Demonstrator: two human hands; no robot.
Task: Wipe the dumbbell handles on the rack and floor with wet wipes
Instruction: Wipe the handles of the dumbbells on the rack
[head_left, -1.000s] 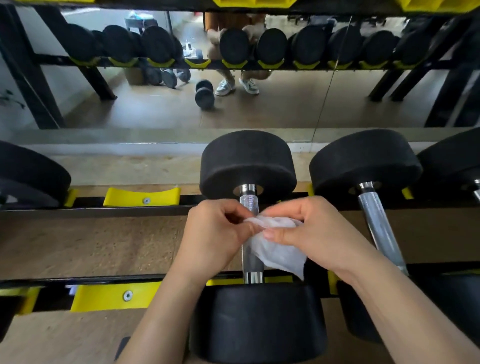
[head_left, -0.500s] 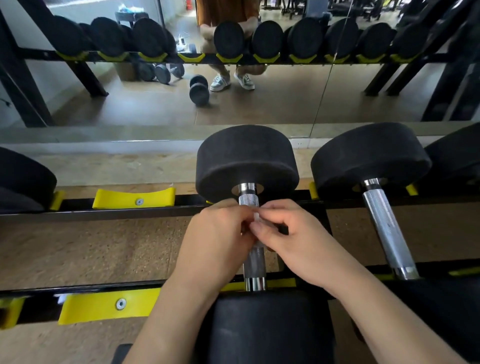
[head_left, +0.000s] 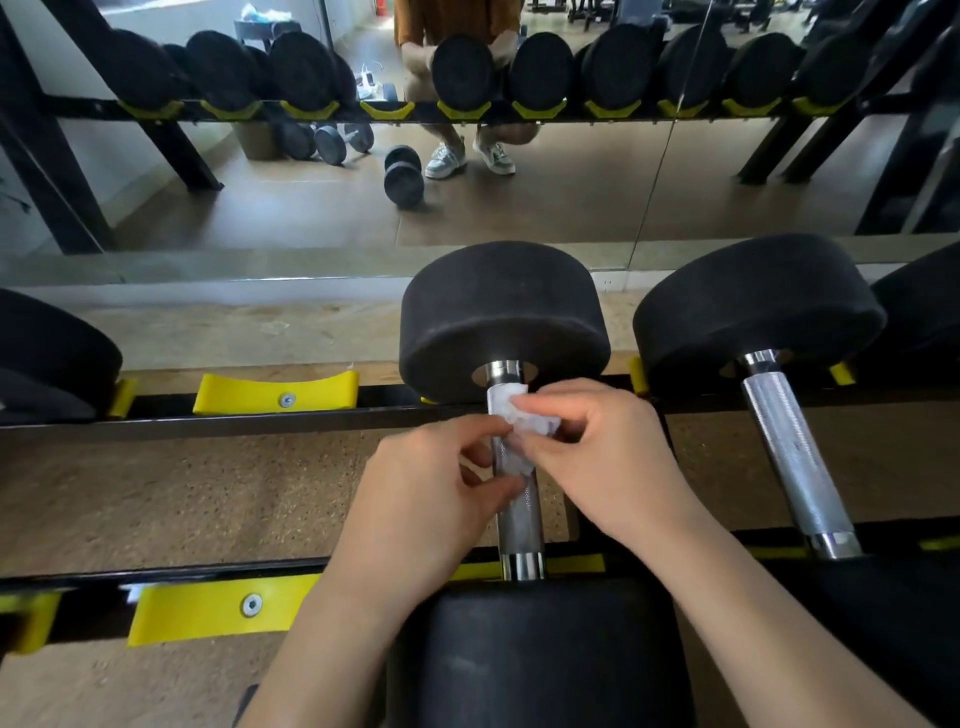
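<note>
Black rack w/ yellow cradles carries the centre dumbbell, its chrome handle running front to back btwn the rails. Left hand & right hand both curl in at the handle's far end, fingertips pinching the white wet wipe against the bar.

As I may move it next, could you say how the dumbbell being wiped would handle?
The dumbbell probably lifts heavy: its black heads look thick and solid. Round heads could roll, but the yellow cradle likely checks that. The knurled handle should grip well, perhaps slicker under the wet wipe.
</note>
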